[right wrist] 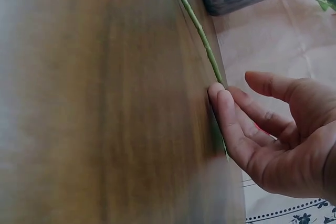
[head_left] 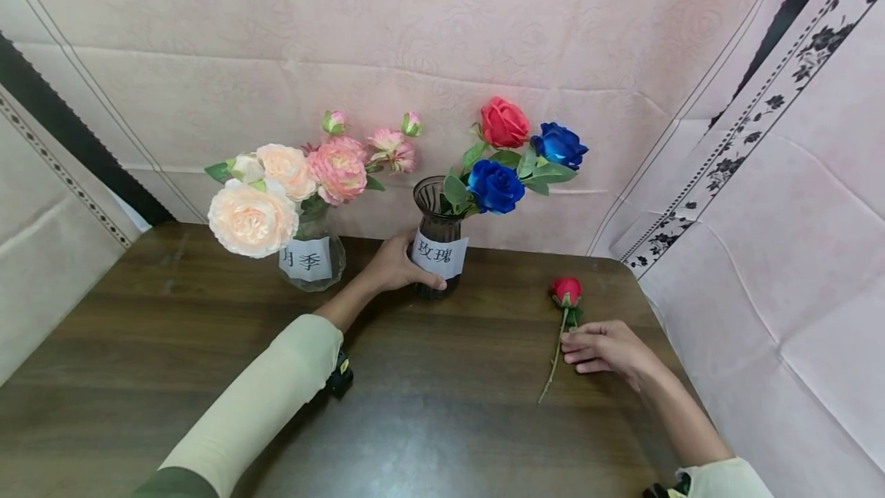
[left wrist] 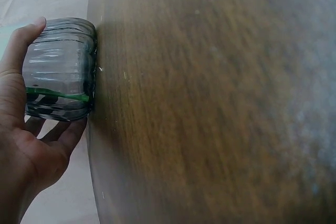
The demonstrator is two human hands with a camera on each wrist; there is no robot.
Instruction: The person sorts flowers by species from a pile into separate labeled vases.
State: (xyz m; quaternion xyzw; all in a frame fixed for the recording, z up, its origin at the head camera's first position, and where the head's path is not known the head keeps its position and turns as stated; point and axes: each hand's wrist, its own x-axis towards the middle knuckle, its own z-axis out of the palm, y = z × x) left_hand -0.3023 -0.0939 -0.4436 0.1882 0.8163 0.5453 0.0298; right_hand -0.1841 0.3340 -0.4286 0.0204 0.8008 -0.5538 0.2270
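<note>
My left hand grips the dark ribbed glass vase, its thumb across the front low on the vase beside a white paper label. That vase holds one red rose and two blue roses. In the left wrist view the fingers curve round the vase's base. At the right, a single red rose lies on the table, its stem towards the front. My right hand is at this stem, fingertips touching it, while the thumb stands apart from the fingers in the right wrist view.
Left of the dark vase stands a clear glass vase with a label, holding peach flowers and pink flowers. A pale patterned cloth hangs behind the brown wooden table and along its sides.
</note>
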